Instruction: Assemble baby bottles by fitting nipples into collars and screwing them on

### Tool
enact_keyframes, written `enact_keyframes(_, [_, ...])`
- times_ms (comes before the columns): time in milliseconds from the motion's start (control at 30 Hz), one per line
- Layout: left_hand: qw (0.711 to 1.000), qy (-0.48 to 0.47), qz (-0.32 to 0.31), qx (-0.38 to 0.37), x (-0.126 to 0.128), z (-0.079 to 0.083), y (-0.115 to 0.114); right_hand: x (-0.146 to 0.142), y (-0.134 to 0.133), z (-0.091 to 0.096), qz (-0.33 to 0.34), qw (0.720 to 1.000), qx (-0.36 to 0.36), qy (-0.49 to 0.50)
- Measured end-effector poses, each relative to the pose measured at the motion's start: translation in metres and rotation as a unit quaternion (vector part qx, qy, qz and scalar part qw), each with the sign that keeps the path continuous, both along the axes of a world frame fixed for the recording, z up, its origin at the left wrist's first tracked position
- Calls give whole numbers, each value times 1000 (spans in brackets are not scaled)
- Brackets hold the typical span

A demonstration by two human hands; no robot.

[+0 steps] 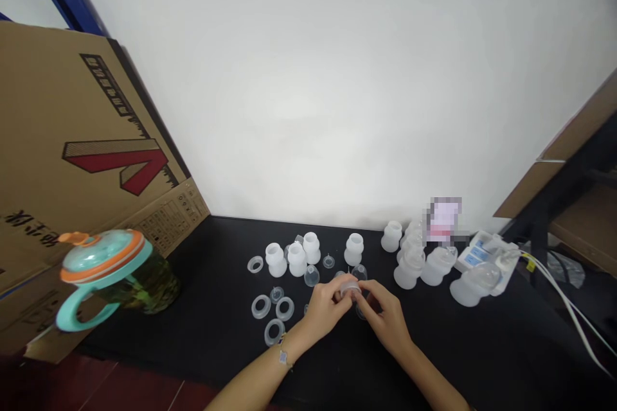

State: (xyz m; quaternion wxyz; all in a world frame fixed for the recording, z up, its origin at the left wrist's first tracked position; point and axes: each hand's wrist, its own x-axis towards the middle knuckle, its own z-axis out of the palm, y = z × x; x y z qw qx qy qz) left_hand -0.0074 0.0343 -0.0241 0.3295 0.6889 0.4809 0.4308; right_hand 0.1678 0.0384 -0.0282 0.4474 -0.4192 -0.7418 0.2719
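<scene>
Both my hands meet over the middle of the black tabletop [482,353]. My left hand [328,308] and my right hand [383,314] pinch one small translucent white plastic piece [350,287] between their fingertips. A bracelet [284,356] sits on my left wrist. Just beyond the fingers stand several white plastic bottle-shaped parts [297,258] and small clear domed caps [311,276]. Flat translucent rings [261,306] lie left of my left hand.
A lidded mug with a teal handle and orange-rimmed lid [103,273] stands at the left in front of a large cardboard box [72,141]. More white plastic parts [409,266] and a white-and-blue packet [482,250] crowd the right. White cables [569,308] run off right.
</scene>
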Motion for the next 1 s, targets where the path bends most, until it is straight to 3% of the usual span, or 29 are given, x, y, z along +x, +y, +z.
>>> enact_keyframes(467, [999,-26,-7,25,1,6,-5,-1,-1,3,-10,1000,-10,-2])
enact_keyframes(1000, [1000,-15,-12,-10,-1,4,-2,-2,-1,2,-11,1000,-28,0])
